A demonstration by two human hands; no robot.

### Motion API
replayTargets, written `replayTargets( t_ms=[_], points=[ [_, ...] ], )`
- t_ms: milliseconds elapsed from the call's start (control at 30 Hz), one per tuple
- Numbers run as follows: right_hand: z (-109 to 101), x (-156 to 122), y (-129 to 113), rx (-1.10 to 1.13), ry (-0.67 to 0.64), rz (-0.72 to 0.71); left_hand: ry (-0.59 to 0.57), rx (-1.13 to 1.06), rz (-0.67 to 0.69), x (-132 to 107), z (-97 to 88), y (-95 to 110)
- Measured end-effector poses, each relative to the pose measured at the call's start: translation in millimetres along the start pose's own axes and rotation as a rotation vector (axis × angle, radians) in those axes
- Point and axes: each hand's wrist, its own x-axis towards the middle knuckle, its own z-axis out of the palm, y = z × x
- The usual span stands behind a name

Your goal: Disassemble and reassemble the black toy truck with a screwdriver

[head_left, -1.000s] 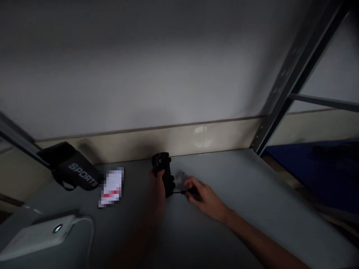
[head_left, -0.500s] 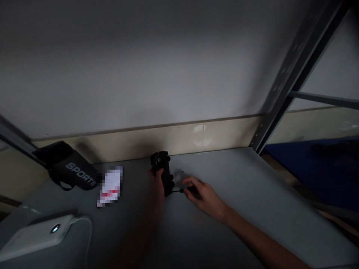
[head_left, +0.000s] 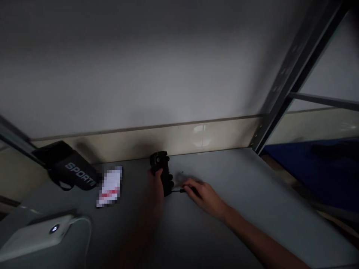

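A black toy truck [head_left: 166, 179] stands on the grey shelf, tipped on its side with its wheels facing right. My left hand [head_left: 157, 181] is closed around its left side, the thumb lying over the body. From the right, my right hand [head_left: 203, 194] pinches the dark handle of a screwdriver [head_left: 179, 191]. Its thin shaft points left and reaches the truck's near end, below the wheels. Whether the tip sits in a screw is too small to tell.
A black pouch marked SPORT [head_left: 74, 168] lies at the left beside a blurred-out phone-like item [head_left: 110, 188]. Nearer is a white power bank [head_left: 36, 237] with a cable. Metal posts [head_left: 276, 108] rise at the shelf corners, and a wall [head_left: 168, 74] stands behind.
The fingers of my right hand have closed in around the screwdriver handle, the raised index finger coming down. The truck and my left hand have barely moved.
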Motion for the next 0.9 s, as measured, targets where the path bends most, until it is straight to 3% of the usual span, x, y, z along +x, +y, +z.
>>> replayTargets(
  t_ms=[200, 400, 600, 767, 900],
  points=[
    [-1.2, -2.8, -0.3, 0.068, -0.026, -0.024, -0.032, -0.01, -0.026, -0.8, -1.4, 0.4],
    [8.5, -4.7, 7.5, 0.049, 0.004, 0.006, -0.104, -0.012, 0.054, -4.4, -5.2, -5.5],
    [7.7, -7.8, 9.0, 0.071, -0.129, -0.037, -0.119, -0.031, 0.026, -0.9, -9.5, -9.9],
    [9.0, -9.9, 14.4, 0.126, -0.06, 0.085, -0.125, -0.051, -0.007, -2.7, -9.6, -7.7],
    [8.9, -12.1, 12.8, 0.008, 0.016, 0.07, -0.133, -0.049, 0.005, -5.4, -8.1, -7.9]
  ],
)
